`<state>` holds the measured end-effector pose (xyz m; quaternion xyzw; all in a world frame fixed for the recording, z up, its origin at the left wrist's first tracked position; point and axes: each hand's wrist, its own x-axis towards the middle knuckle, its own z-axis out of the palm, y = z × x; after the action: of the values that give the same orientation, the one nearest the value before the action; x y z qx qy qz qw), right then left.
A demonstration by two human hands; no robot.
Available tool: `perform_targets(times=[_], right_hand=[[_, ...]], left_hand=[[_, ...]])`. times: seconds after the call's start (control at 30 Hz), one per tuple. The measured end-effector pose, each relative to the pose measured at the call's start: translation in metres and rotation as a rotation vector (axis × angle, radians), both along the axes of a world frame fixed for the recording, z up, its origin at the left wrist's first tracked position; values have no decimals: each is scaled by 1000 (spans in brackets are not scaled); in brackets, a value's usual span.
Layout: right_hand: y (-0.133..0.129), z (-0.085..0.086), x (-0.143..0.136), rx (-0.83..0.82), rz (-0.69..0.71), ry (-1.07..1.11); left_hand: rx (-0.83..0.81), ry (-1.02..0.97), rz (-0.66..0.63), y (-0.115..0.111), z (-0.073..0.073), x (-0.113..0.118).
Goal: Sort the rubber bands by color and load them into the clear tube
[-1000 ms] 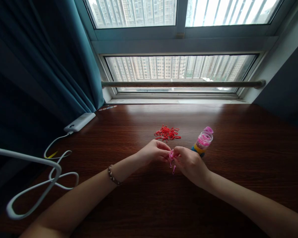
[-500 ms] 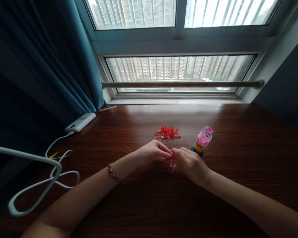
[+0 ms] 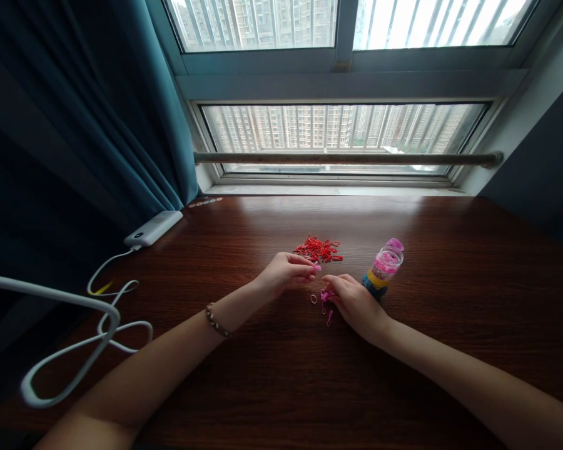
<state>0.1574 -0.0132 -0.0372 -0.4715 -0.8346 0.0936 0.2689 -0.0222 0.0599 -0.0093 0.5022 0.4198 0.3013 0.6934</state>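
Just in front of the red pile, my left hand is closed in a pinch on a small pink band. My right hand rests on the table to the right, fingers loosely extended and a little apart. Under and beside its fingertips lies a small bunch of pink bands, partly hidden by the hand. A single pale pink ring lies left of that bunch, and a pink loop lies in front. The red pile consists of many small elongated loops.
Behind my right hand, a clear jar holds pink, yellow and blue layers, with a pink lid at its top. A white power bank with a looping white cable is at left, by the blue curtain. A window stands behind.
My hands, together before, are now apart. My left hand has moved up and left with a pink band. The pink bunch and pale ring now show beside my right hand.
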Motion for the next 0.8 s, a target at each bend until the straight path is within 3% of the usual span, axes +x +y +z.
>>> perform_targets(times=[0.2,0.57,0.8], right_hand=[[-3,0,-4,38,-26,-71],[-11,11,-3,125,18,149],[-12,12,-2,163,-16,116]], left_hand=[[-24,18,-36,-3,1,2],[76,104,-160,-13,0,4],[4,84,-240,-23,-1,6]])
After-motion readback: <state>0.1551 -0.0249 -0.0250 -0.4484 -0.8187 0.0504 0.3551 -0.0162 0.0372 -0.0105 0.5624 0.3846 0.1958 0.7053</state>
